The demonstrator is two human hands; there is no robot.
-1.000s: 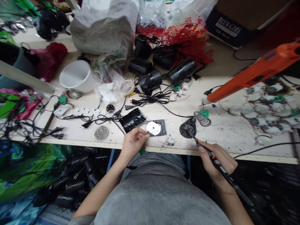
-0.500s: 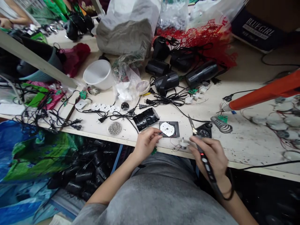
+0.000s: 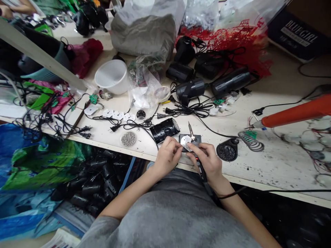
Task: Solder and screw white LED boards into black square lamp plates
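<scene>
My right hand [image 3: 210, 162] is wrapped round a soldering iron [image 3: 201, 172], its red light lit and its metal tip pointing away from me. The tip passes over the dark square block [image 3: 198, 138], beside a white metal plate [image 3: 184, 140] with holes that lies on that block. My left hand [image 3: 168, 155] is closed in a pinch at the plate's left edge; what sits between its fingertips is too small to make out. Just beyond it lies a black cylindrical housing [image 3: 164, 130] on its side.
A black holder [image 3: 227, 150] with a coiled spring [image 3: 250, 142] stands to the right, near an orange-red tool [image 3: 294, 115]. Leftward are a round dish of grey beads [image 3: 128, 138], more white plates [image 3: 118, 114] and black cords. Further back are a white tub [image 3: 111, 77] and black housings [image 3: 190, 89].
My right hand has moved left with the soldering iron, from beside the black holder to the white plate. My left hand stays pinched near the plate.
</scene>
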